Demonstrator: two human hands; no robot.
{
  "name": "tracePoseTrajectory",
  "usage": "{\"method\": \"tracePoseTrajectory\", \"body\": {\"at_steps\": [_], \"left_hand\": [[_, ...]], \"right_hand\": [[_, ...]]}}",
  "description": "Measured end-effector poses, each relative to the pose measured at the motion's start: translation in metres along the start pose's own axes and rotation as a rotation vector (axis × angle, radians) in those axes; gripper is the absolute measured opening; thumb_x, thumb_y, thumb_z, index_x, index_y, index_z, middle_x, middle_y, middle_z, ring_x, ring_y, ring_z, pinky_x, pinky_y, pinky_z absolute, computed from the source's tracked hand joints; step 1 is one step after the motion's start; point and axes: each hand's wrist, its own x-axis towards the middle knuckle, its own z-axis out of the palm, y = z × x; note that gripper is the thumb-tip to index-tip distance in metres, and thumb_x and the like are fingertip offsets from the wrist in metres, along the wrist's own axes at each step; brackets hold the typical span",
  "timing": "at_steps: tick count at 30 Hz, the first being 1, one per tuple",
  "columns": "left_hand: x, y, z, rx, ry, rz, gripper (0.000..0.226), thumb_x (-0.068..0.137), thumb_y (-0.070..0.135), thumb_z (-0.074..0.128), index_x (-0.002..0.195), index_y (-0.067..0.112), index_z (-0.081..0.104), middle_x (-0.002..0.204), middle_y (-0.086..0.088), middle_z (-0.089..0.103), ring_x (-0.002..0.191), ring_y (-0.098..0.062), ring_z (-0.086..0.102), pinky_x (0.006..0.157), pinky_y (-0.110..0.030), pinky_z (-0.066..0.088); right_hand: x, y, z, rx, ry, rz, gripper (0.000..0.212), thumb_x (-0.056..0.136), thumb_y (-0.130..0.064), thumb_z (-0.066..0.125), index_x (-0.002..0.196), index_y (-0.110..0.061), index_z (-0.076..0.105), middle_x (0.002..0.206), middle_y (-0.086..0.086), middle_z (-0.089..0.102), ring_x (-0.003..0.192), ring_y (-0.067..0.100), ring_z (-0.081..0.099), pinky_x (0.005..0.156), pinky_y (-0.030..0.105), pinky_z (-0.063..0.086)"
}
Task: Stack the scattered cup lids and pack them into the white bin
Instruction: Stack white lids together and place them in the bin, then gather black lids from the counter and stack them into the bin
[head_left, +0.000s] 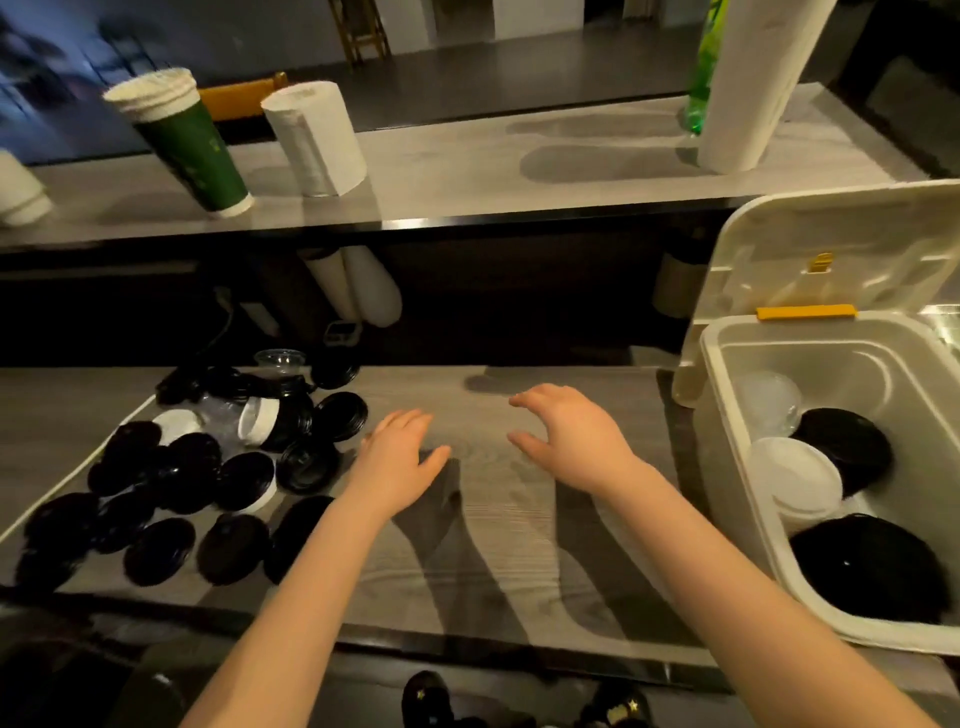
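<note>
Roughly midway through, judging by the lie of things. Left hand and right hand side by side low over the grey wood-grain table, palms down, both empty. Fingers of the left apart and nearly straight. Those of the right apart and loosely bent, clamped on nothing. Contact with the table not decidable.

Done: well to the right of the right-hand fingers, the white rectangular plastic bin, hinged white cover raised. Inside, packed lids: a black round lid leaning at mid-bin, a white round lid stack against it, a second black round batch at the near end, and a clear lid at the far end. Depth of each batch not readable through the blur.

Left to do: just left of the left-hand fingers, the scattered black round plastic cup lids, mostly single and flat, some overlapping, a few tilted. Among them, farther from those fingers, a flat white lid, a short white-rimmed piece on its side and clear domed plastic lids. None of this pile gathered into a tidy stack yet.

Likely step in hand: reaching leftward for another batch, the nearest black lids lying just beyond the left fingertips. By count, more lids out on the table than visibly packed.
</note>
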Motion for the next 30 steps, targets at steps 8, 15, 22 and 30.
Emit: {"method": "tracePoseTrajectory", "body": {"at_steps": [8,15,22,30], "left_hand": [[-0.010,-0.135,-0.007,-0.037,-0.036,-0.055,0.055,0.096,0.040,0.046,0.143,0.015,0.035,0.150,-0.002,0.034,0.140,-0.021,0.023,0.113,-0.035,0.024],[-0.020,-0.225,0.005,-0.005,-0.144,-0.083,0.058,0.088,0.048,0.056,0.136,0.018,0.044,0.138,-0.003,0.043,0.131,-0.024,0.032,0.104,-0.037,0.038],[-0.036,-0.264,0.025,0.007,-0.346,-0.045,0.085,0.074,0.051,0.068,0.143,0.018,0.030,0.143,-0.004,0.029,0.133,-0.026,0.023,0.108,-0.039,0.033],[-0.038,-0.282,0.035,-0.024,-0.328,0.005,0.088,0.070,0.052,0.070,0.142,0.019,0.032,0.144,-0.001,0.026,0.133,-0.023,0.019,0.108,-0.040,0.030]], "right_hand": [[0.038,-0.101,0.079,0.032,-0.150,0.109,0.046,0.092,-0.037,0.052,0.135,-0.022,0.046,0.138,0.002,0.047,0.124,0.022,0.047,0.096,0.036,0.044],[0.055,-0.162,0.166,0.088,-0.390,0.166,0.052,0.091,-0.031,0.053,0.141,-0.024,0.039,0.148,0.004,0.038,0.131,0.025,0.042,0.103,0.039,0.042],[0.069,-0.197,0.227,0.117,-0.467,0.197,0.096,0.079,-0.050,0.067,0.152,-0.024,0.011,0.159,0.004,0.010,0.144,0.028,0.014,0.115,0.040,0.022],[0.078,-0.196,0.231,0.341,-0.249,0.260,0.094,0.068,-0.032,0.082,0.146,-0.016,0.031,0.137,0.005,0.041,0.127,0.022,0.042,0.103,0.026,0.035]]}}
